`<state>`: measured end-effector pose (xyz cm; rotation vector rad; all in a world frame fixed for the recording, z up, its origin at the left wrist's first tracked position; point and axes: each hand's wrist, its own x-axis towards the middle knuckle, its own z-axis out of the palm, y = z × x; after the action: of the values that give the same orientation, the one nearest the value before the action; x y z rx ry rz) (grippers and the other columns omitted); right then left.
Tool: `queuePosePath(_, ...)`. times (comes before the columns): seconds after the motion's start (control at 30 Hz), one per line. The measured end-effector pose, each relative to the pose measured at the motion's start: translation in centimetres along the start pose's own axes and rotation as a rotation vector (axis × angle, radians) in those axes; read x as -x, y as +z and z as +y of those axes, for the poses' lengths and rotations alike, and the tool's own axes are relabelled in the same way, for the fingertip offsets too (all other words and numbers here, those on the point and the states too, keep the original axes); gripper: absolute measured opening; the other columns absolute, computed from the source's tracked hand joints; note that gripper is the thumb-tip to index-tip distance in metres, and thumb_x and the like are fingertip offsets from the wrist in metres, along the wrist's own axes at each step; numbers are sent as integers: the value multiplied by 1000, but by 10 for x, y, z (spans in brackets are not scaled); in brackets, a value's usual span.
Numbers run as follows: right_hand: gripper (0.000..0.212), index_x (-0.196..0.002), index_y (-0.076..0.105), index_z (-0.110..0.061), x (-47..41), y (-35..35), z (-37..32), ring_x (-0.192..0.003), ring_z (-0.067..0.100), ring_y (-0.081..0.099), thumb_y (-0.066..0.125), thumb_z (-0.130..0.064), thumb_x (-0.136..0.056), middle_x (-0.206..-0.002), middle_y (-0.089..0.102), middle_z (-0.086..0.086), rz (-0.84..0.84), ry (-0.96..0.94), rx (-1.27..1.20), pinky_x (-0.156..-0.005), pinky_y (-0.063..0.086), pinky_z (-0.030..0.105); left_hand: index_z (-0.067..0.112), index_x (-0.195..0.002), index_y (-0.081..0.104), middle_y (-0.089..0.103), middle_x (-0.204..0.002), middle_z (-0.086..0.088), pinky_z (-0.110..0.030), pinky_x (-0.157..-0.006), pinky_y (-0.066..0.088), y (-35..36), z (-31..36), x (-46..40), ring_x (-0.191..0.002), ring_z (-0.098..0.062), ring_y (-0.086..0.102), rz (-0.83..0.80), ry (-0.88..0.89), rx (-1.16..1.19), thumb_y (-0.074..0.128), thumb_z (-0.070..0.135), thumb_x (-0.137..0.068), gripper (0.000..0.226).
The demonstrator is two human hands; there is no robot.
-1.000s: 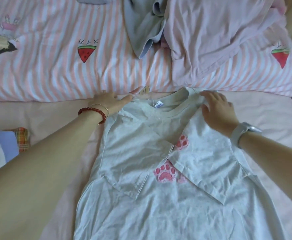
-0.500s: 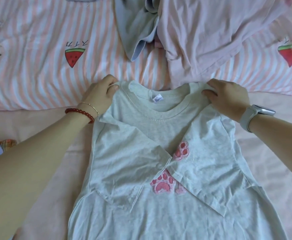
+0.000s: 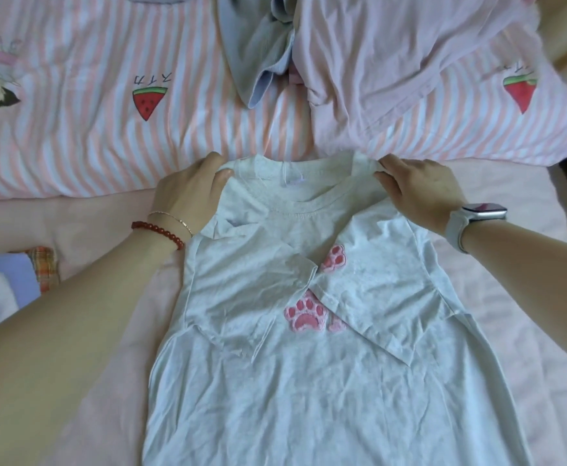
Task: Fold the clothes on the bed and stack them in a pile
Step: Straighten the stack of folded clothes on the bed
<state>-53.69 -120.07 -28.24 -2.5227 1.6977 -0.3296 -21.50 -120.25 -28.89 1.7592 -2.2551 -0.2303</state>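
A pale grey T-shirt (image 3: 309,381) with pink paw prints lies face up on the bed, both sleeves folded in across its chest. My left hand (image 3: 188,193) grips the shirt's left shoulder beside the collar. My right hand (image 3: 420,190) pinches the right shoulder in the same way. The collar edge is lifted slightly off the sheet between them. Beyond the shirt lie a crumpled grey-blue garment (image 3: 258,48) and a pale pink garment (image 3: 393,52), both unfolded.
A pink-and-white striped quilt (image 3: 90,129) with watermelon prints covers the far half of the bed. The plain pink sheet (image 3: 527,314) shows on both sides of the shirt. A blue and plaid cloth (image 3: 23,280) sits at the left edge.
My hands went from lying flat on the shirt's shoulders to curling round them and gripping. The collar edge has lifted a little.
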Motion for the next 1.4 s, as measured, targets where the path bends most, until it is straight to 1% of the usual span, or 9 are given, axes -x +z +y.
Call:
queuePosePath(0.1, 33, -89, 56, 5, 43, -13, -6, -55, 37, 56, 35, -20, -93, -65, 60, 19, 79, -49, 5, -56, 37, 34, -1, -103, 58, 64, -74, -21, -37, -49, 43, -15, 14, 53, -63, -36, 61, 83, 96, 54, 32, 29, -92, 42)
queuePosePath(0.23, 34, -93, 61, 5, 114, -19, -16, -59, 35, 60, 34, -17, -91, -71, 63, 18, 53, -103, 32, -57, 47, 38, 12, -102, 48, 65, -71, -18, -35, -41, 48, -22, 26, 126, -64, -31, 65, 133, 246, 24, 40, 18, -87, 18)
queuePosePath(0.37, 27, -94, 63, 1, 188, -21, -28, -58, 32, 59, 41, -14, -88, -69, 60, 14, -40, -172, 59, -56, 46, 37, 14, -99, 49, 66, -72, -8, -30, -39, 47, -24, 40, 188, -70, -17, 49, 55, 345, 51, 46, 5, -77, 24)
queuePosePath(0.57, 31, -108, 60, -9, 283, -25, -49, -57, 28, 54, 47, 1, -81, -66, 54, 8, -48, -272, 72, -69, 36, 36, 13, -94, 50, 71, -99, -7, -31, -52, 52, -24, 55, 278, -63, -25, 63, -93, 513, 62, 43, 4, -88, 13)
queuePosePath(0.8, 44, -100, 73, -19, 340, -20, -71, -67, 29, 62, 77, -7, -58, -72, 60, 6, -401, -179, 104, -70, 52, 45, 17, -92, 71, 54, -131, -3, -32, -87, 48, -9, 70, 343, -117, -24, 53, -816, 247, -47, 54, 36, -87, 25)
queuePosePath(0.9, 20, -81, 73, -14, 331, -16, -84, -68, 30, 63, 56, -19, -71, -74, 62, 8, -318, -88, 77, -68, 49, 43, 9, -64, 66, 67, -82, -4, -34, -61, 51, -7, 74, 333, -75, -26, 64, -540, 258, 58, 44, 25, -83, 34)
queuePosePath(1.03, 36, -101, 68, -8, 291, -4, -107, -96, 34, 62, 39, -19, -82, -104, 64, 15, -208, -16, 96, -86, 44, 48, 8, -95, 69, 65, -112, -12, -42, -82, 46, 5, 91, 290, -106, -29, 55, -184, 202, -34, 45, 17, -84, 28)
queuePosePath(1.2, 52, -141, 39, -18, 221, 33, -135, -135, 36, 33, 31, -28, -90, -146, 36, 17, -278, 56, 65, -106, 17, 65, 19, -140, 42, 39, -146, -13, -66, -103, 18, 41, 118, 240, -134, -41, 33, -304, -3, -171, 36, 40, -87, 57)
queuePosePath(1.4, 51, -145, 27, -29, 196, 77, -110, -139, 32, 26, 22, -40, -95, -151, 29, 9, -377, 34, 162, -107, 12, 64, 29, -147, 16, 15, -156, -9, -55, -112, -1, 85, 76, 231, -143, -36, 8, -382, -135, -245, 16, 51, -89, 61)
